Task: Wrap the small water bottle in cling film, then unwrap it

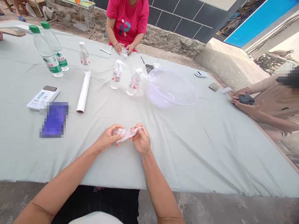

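Note:
Between my two hands stretches a crumpled piece of clear plastic wrap (127,133). My left hand (111,135) pinches one end of it between thumb and fingers. The other end is gripped by my right hand (142,138), fingers curled in. Both hands are just above the cloth near the table's front edge. Beyond them stand two small water bottles, one (116,76) with clear film bunched around its top, the other (133,82) with film loosely about it. A white roll (83,93), its cardboard core showing at one end, lies to the left.
A translucent purple basin (173,101) stands at right centre. Two green-capped bottles (51,65), a small bottle (84,57), a white box (43,99) and a blurred purple item (54,119) are left. Across the table a person handles a bottle (123,53); another, right, holds a dark object (246,99).

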The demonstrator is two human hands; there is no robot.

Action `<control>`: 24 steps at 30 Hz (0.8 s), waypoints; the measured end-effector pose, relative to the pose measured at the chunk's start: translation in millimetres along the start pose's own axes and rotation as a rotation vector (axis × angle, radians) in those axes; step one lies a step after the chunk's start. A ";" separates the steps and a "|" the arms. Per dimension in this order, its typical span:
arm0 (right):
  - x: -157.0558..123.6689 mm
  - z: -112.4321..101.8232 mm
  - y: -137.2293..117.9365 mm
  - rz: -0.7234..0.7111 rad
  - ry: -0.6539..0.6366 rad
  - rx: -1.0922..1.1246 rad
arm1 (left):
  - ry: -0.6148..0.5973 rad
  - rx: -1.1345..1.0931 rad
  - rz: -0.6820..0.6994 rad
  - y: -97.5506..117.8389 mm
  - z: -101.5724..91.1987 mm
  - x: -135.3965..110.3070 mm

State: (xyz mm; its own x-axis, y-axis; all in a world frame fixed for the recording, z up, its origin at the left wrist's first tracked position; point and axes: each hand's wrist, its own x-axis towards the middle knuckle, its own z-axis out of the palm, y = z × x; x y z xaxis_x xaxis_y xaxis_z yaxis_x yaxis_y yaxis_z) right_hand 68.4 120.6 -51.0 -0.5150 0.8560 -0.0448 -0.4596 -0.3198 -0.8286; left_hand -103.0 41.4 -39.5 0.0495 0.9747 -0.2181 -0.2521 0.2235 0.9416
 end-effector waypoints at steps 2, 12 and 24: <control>0.8 -1.1 -0.5 -0.008 0.033 0.049 | -0.061 0.041 -0.023 -1.0 -0.2 -0.3; -3.6 -1.6 1.2 0.047 0.019 0.046 | -0.187 -0.019 -0.014 -0.1 5.1 -2.9; 8.6 -16.9 -9.1 -0.112 0.353 0.212 | 0.205 -0.148 -0.026 14.0 -3.2 1.3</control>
State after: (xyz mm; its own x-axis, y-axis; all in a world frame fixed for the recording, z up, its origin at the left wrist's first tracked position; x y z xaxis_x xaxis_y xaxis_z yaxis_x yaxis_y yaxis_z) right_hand 80.3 137.8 -53.3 -0.1908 0.9649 -0.1804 -0.6559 -0.2621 -0.7079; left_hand -109.5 45.7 -27.4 -0.1352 0.9432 -0.3034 -0.3930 0.2301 0.8903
